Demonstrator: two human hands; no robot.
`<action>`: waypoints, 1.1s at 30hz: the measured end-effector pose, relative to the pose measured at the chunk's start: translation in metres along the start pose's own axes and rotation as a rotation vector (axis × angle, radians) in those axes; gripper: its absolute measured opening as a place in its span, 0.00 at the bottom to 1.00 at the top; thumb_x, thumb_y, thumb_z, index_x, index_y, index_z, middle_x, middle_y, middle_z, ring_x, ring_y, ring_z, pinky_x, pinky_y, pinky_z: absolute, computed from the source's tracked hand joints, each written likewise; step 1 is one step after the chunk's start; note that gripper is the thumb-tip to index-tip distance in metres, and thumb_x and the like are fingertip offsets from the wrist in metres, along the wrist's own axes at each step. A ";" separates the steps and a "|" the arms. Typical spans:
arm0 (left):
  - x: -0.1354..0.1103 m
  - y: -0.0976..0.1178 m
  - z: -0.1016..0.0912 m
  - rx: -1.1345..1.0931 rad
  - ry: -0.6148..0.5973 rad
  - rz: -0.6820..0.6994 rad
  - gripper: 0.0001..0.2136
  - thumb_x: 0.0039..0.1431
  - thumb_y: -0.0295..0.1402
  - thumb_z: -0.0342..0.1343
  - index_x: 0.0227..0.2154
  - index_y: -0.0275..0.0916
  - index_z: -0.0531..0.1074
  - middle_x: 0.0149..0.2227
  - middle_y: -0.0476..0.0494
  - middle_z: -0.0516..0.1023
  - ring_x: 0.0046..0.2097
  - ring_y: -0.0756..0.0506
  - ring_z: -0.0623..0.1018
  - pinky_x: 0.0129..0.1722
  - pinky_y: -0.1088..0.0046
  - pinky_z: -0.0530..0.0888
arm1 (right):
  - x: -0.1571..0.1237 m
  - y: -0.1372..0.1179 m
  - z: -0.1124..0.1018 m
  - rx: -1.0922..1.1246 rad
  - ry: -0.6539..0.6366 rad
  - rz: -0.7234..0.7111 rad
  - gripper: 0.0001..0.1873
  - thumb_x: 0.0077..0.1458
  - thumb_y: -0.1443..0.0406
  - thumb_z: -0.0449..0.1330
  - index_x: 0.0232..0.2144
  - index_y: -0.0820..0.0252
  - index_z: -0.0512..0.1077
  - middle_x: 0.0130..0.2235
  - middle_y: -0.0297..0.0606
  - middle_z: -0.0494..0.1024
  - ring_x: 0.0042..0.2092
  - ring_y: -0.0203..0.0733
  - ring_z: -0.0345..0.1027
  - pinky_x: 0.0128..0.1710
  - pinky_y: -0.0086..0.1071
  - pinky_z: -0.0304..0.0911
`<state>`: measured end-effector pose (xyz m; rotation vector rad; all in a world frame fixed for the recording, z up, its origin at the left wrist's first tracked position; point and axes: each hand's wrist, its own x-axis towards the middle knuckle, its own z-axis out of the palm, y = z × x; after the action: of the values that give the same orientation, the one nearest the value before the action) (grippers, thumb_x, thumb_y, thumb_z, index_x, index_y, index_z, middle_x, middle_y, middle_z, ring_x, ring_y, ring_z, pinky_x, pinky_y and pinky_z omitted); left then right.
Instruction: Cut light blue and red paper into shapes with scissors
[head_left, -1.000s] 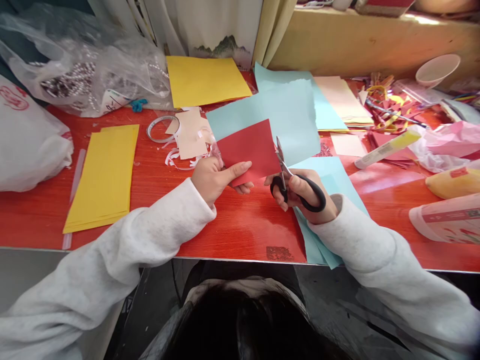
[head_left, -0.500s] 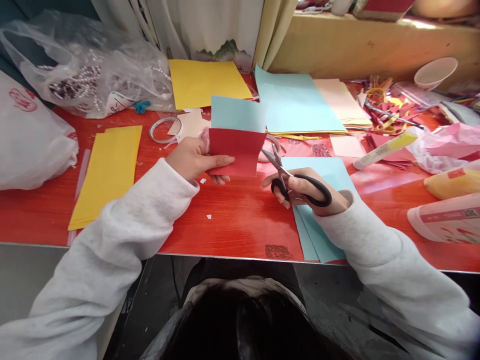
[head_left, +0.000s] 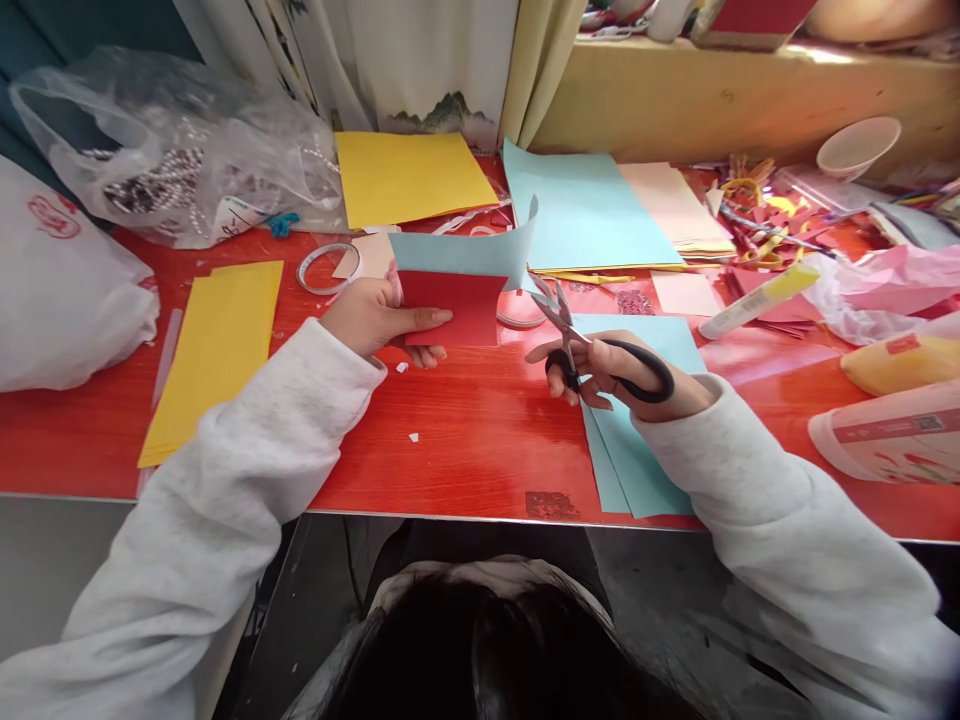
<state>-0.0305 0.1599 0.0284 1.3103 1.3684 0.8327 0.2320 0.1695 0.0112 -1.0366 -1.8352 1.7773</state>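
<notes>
My left hand (head_left: 379, 320) pinches a piece of red paper (head_left: 457, 308) at its left side, thumb on top and fingers beneath. Behind it, a light blue paper strip (head_left: 469, 252) stands up and curls at its right end. My right hand (head_left: 611, 375) holds scissors (head_left: 566, 325) with black handles, their blades spread and pointing up and left. A gap lies between the blades and the red paper. Under my right hand are light blue sheets (head_left: 637, 455) on the red table (head_left: 465, 460). A roll of tape (head_left: 328, 268) lies beyond my left hand.
Yellow sheets (head_left: 214, 365) lie at the left, beside a white plastic bag (head_left: 67, 290). Farther back are a clear bag of beads (head_left: 180, 170), a yellow sheet (head_left: 409, 180) and a large blue sheet (head_left: 589, 210). A glue stick (head_left: 757, 300), paper scraps and a cup (head_left: 892, 435) stand or lie right.
My left hand has shifted slightly left with the papers. The blue strip now bends, its right end curling upward. The scissors have moved a little right and their blades are wider apart.
</notes>
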 end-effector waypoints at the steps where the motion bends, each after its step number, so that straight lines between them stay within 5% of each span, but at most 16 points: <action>1: 0.001 -0.002 -0.001 -0.011 -0.025 -0.004 0.10 0.43 0.37 0.62 0.18 0.34 0.73 0.18 0.46 0.75 0.20 0.50 0.74 0.24 0.73 0.73 | 0.000 -0.001 0.001 -0.039 0.074 -0.010 0.29 0.45 0.44 0.55 0.36 0.63 0.70 0.28 0.39 0.69 0.26 0.34 0.60 0.16 0.27 0.47; 6: 0.001 -0.003 -0.005 -0.051 -0.100 -0.060 0.10 0.40 0.36 0.64 0.19 0.34 0.73 0.18 0.45 0.75 0.20 0.49 0.74 0.20 0.74 0.71 | 0.000 -0.009 -0.001 -0.203 0.543 -0.149 0.21 0.44 0.50 0.61 0.34 0.60 0.70 0.26 0.35 0.67 0.26 0.34 0.58 0.21 0.29 0.53; 10: 0.001 -0.002 -0.005 -0.041 -0.104 -0.074 0.10 0.42 0.36 0.62 0.20 0.33 0.73 0.17 0.46 0.73 0.20 0.48 0.75 0.21 0.74 0.72 | -0.001 -0.009 -0.007 -0.160 0.750 -0.280 0.18 0.44 0.53 0.61 0.37 0.54 0.69 0.30 0.35 0.68 0.29 0.37 0.60 0.25 0.32 0.55; 13: 0.000 -0.002 -0.004 -0.044 -0.105 -0.062 0.09 0.41 0.35 0.63 0.22 0.34 0.73 0.17 0.48 0.73 0.21 0.48 0.75 0.23 0.73 0.74 | 0.001 -0.004 -0.009 -0.033 0.771 -0.358 0.18 0.47 0.53 0.59 0.40 0.51 0.67 0.34 0.36 0.70 0.33 0.39 0.62 0.25 0.32 0.55; 17: -0.006 0.000 0.000 -0.103 -0.096 -0.045 0.10 0.37 0.35 0.65 0.23 0.35 0.75 0.18 0.48 0.75 0.19 0.50 0.74 0.22 0.74 0.74 | 0.005 0.000 -0.008 0.125 0.639 -0.332 0.19 0.48 0.51 0.56 0.39 0.54 0.66 0.35 0.37 0.69 0.33 0.37 0.61 0.23 0.29 0.55; 23: -0.008 0.003 0.005 -0.099 -0.102 -0.082 0.09 0.37 0.35 0.65 0.21 0.35 0.75 0.19 0.45 0.75 0.21 0.48 0.75 0.22 0.72 0.75 | 0.005 -0.001 -0.005 0.044 0.617 -0.314 0.18 0.46 0.52 0.58 0.35 0.56 0.65 0.30 0.34 0.63 0.29 0.35 0.60 0.21 0.29 0.54; 29: 0.004 -0.009 0.005 0.034 -0.255 -0.255 0.12 0.37 0.39 0.65 0.17 0.35 0.73 0.19 0.42 0.77 0.19 0.48 0.74 0.21 0.73 0.74 | 0.007 0.010 -0.003 -0.504 0.787 -0.429 0.28 0.48 0.52 0.58 0.49 0.55 0.58 0.37 0.40 0.67 0.36 0.42 0.62 0.32 0.37 0.60; 33: 0.002 -0.014 0.014 0.117 -0.327 -0.318 0.15 0.39 0.39 0.64 0.28 0.35 0.71 0.18 0.44 0.76 0.19 0.48 0.74 0.18 0.75 0.71 | 0.011 0.019 -0.002 -0.991 0.871 -0.486 0.35 0.48 0.55 0.57 0.55 0.61 0.53 0.43 0.47 0.65 0.44 0.51 0.57 0.43 0.47 0.57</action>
<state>-0.0210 0.1569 0.0116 1.2125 1.3283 0.3109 0.2308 0.1778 -0.0095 -1.2146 -2.0237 -0.0136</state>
